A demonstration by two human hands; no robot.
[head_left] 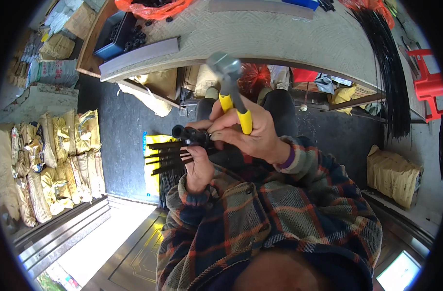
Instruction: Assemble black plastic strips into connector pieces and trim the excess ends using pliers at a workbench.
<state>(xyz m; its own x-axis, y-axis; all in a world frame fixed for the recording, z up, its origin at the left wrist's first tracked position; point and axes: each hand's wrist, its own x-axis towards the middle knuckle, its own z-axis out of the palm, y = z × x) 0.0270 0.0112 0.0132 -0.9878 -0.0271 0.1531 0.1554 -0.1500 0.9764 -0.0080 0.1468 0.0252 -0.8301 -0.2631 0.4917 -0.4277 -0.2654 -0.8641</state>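
Observation:
Just left of the middle, my left hand (200, 170) is closed round a short black tubular fitting (196, 137), its round open end pointing left. Several thin black rods (166, 159) stick out to the left beside that hand. My right hand (256, 130) grips a pair of pincers (226, 72) with yellow handles. Their grey metal head points away from me, toward the table edge, and is a little blurred. The thumb and fingertips of the right hand also touch the fitting's right side; whether they pinch something small there is hidden.
A worktable (260, 41) spans the far side, with a blue bin (116, 36) of black parts at its left. A bundle of long black rods (393, 82) hangs over its right end. Wrapped packages (56, 160) line the left; a red stool (427, 85) stands right.

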